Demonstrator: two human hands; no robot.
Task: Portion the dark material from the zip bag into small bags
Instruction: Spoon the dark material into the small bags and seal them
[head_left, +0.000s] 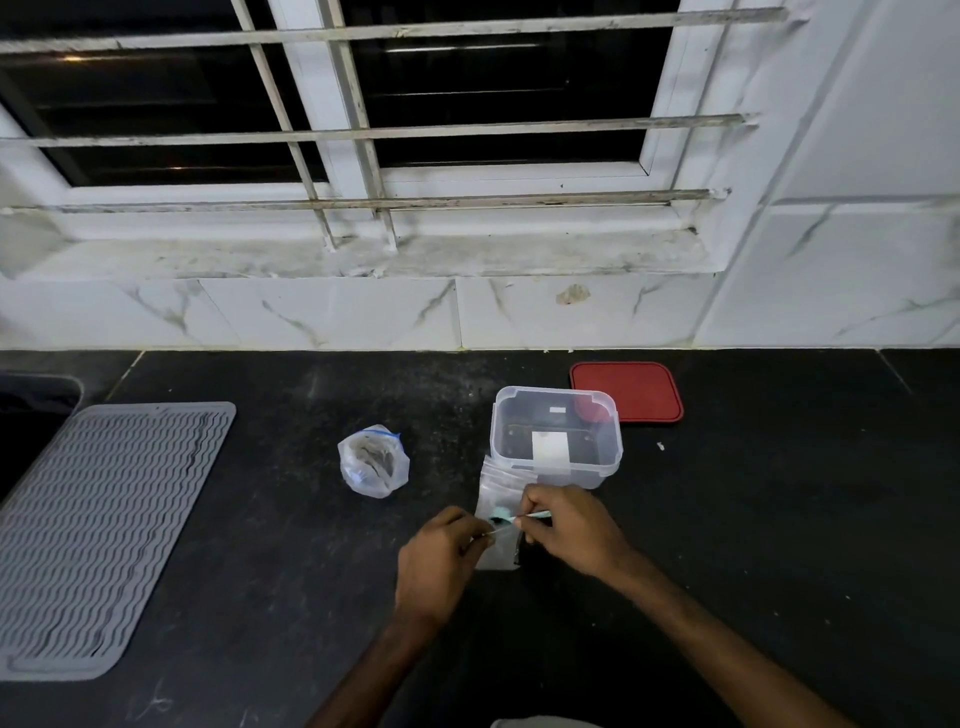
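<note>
Material of a dark colour (500, 514) is seen on the tip of a pale green scoop (535, 514), which is pinched between the thumb and curled fingers of the right hand (569, 525). The tip is held at the mouth of a small clear bag (497, 488); whether it is inside the bag cannot be told. The bag's edge is pinched by the left hand (441, 553), its fingers curled. The small bag lies on the black counter (753, 519), its far end touching a clear plastic tub (556, 441). Behind the tub a red lid (631, 389) is laid flat. The zip bag (373, 462), mouth open and dark contents showing, stands left of the hands, apart from them. A grey ribbed mat (104, 530) is set at the far left.
</note>
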